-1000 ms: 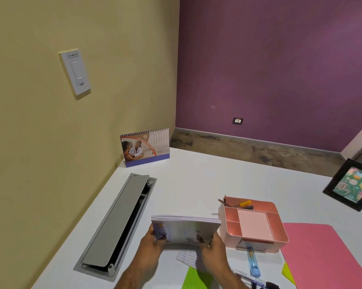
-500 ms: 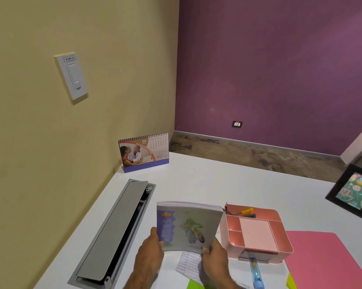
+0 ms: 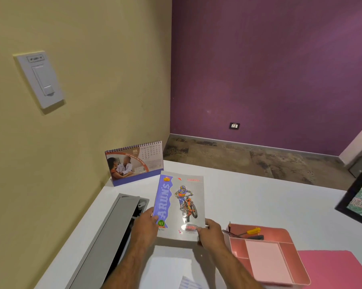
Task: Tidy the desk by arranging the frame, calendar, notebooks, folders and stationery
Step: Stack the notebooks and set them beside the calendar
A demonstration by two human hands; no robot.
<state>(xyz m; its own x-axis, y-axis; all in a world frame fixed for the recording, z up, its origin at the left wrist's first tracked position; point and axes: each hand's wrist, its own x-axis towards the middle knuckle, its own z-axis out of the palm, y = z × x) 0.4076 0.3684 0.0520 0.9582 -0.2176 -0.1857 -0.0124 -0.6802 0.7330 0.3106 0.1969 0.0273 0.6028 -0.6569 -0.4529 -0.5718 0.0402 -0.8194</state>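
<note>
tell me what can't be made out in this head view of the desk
- Picture frame: cut off by the right edge and blurred.
- Pink folder: runs past the bottom and right edges.
- Calendar: dates too small to read.
- Left hand and right hand: fingers hidden behind the notebook they hold.
- Pens in the pink organizer: partly hidden by its wall.

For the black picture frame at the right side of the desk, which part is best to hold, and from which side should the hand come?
Judging from this view, grip the black frame by its left edge, coming from the left with the right hand. The frame is largely cut off by the picture's right border, so only that edge is in view, with bare white desk beside it. Whether it stands or leans cannot be told.
</note>
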